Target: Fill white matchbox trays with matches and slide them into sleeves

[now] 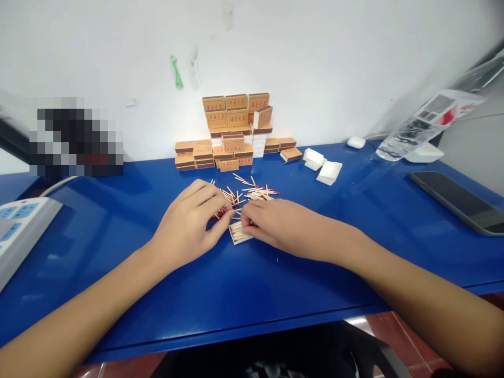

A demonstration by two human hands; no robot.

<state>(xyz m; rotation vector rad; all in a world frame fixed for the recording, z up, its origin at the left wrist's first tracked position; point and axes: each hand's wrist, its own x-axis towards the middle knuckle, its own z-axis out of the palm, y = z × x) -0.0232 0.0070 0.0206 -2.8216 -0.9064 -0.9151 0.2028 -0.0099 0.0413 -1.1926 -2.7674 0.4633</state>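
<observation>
My left hand (197, 220) is closed in a pinch, with a thin match (238, 211) showing at its fingertips. Red-tipped matches (220, 212) lie close behind its thumb and index finger, partly hidden. My right hand (275, 223) has its fingers bent together over a small white matchbox tray (236, 240), and what they grip is hidden. Several matches lie inside that tray, which rests on the blue table (236, 294). Loose matches (260, 192) are scattered just beyond both hands.
Stacked matchboxes (236, 118) stand against the wall, with folded white trays (329, 172) to their right. A phone (457, 199), a tilted clear bottle (413, 126) and a white earphone case (356, 142) lie at the right. A white keypad device (29, 226) sits at the left.
</observation>
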